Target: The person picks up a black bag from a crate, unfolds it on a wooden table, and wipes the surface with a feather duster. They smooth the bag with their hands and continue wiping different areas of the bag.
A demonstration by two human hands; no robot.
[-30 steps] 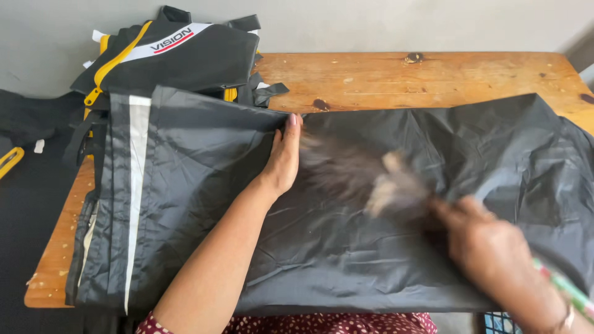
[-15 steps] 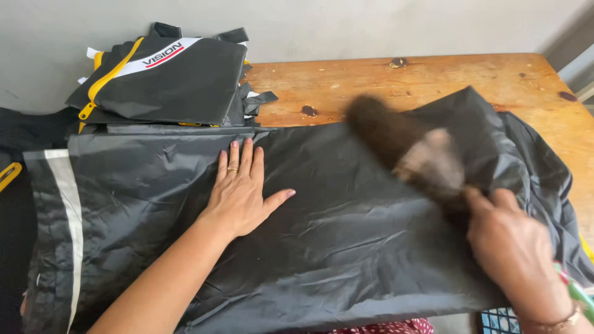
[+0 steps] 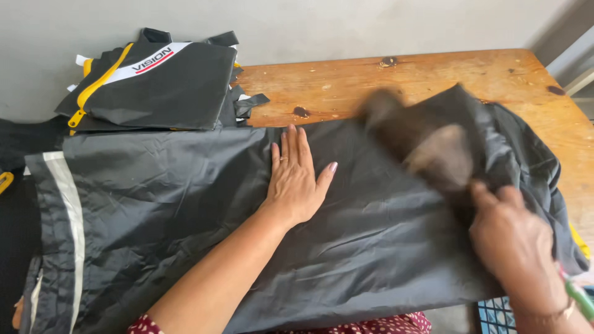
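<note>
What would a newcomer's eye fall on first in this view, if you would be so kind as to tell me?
First the big dark shiny garment spread across the wooden table, with the left hand pressed flat on its middle. Next the blurred brush gripped by the right hand over the garment's right side. At the far left corner lies a pile of folded dark pieces with a yellow zip.

Wooden table (image 3: 433,77) bears black garment (image 3: 185,204) and folded stack (image 3: 161,83)
</note>
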